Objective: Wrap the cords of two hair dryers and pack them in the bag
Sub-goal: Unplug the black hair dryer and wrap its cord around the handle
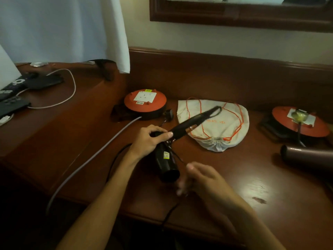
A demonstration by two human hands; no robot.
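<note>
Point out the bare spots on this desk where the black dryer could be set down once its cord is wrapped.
Bare wood lies on the desk in front of the white bag, between the right hand and the brown dryer. Another patch lies left of the grey cable. It is crowded around the left reel and the remotes at far left.

A wooden desk (234, 177) bears a drawstring bag (216, 127) and two reels (145, 102).

Two orange cable reels (145, 101) (300, 123) sit on the wooden desk (270, 186).
</note>
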